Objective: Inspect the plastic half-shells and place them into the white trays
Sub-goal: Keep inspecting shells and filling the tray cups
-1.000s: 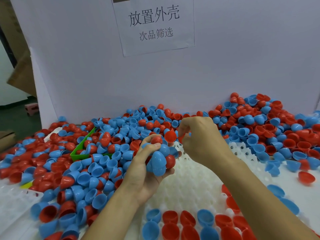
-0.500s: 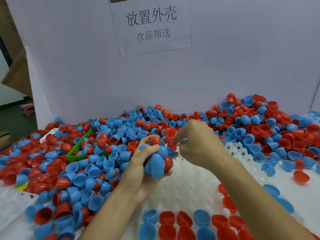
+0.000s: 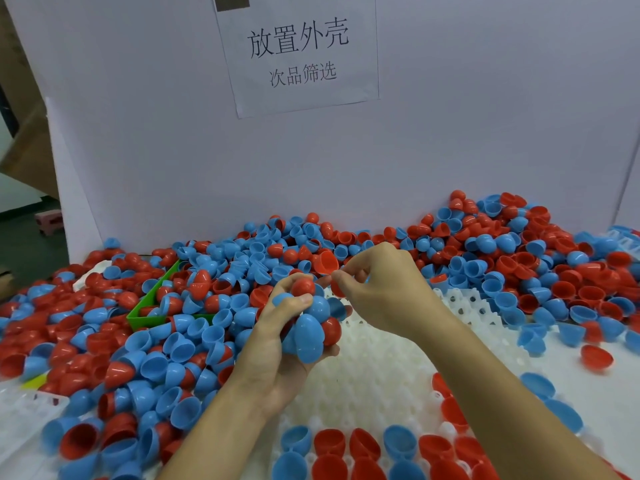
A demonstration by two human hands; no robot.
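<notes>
My left hand (image 3: 273,344) grips a bunch of blue and red half-shells (image 3: 310,332) above the white tray (image 3: 374,372). My right hand (image 3: 388,289) is just right of the bunch, and its fingertips pinch a red half-shell (image 3: 325,262) by the rim, open side facing me. A row of red and blue half-shells (image 3: 363,448) sits in the tray's near cells. Heaps of loose half-shells (image 3: 166,323) cover the table to the left and behind.
A green bin (image 3: 149,303) lies half buried in the left heap. Another white tray (image 3: 24,410) shows at the lower left. A white board with a paper sign (image 3: 298,53) walls the back. More shells (image 3: 540,258) pile at the right.
My right hand has lifted a red half-shell out of the bunch and turned its open side into view. My left hand keeps holding the bunch in about the same place.
</notes>
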